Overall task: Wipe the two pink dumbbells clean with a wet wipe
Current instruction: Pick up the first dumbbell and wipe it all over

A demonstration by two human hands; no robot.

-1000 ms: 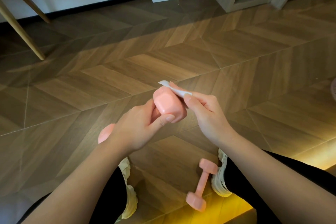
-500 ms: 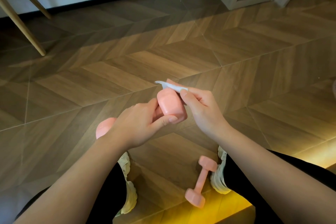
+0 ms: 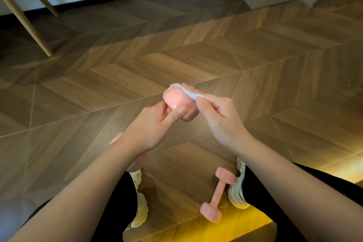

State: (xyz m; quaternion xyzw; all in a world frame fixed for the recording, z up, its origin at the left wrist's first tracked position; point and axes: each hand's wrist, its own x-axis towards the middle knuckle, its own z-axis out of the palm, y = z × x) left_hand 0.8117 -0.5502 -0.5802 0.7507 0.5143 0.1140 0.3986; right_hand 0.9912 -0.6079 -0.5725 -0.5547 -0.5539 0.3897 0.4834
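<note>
My left hand (image 3: pixel 149 125) is curled round the handle of a pink dumbbell (image 3: pixel 178 102), thumb laid flat against its upper head; the lower head pokes out under my wrist. My right hand (image 3: pixel 220 118), just beside it, pinches a folded white wet wipe (image 3: pixel 188 91) between thumb and curled fingers, and the wipe lies on the far top edge of that head. Well below my right hand, the second pink dumbbell (image 3: pixel 218 194) lies on the wooden floor (image 3: pixel 117 76), touching my right shoe (image 3: pixel 236 192).
</note>
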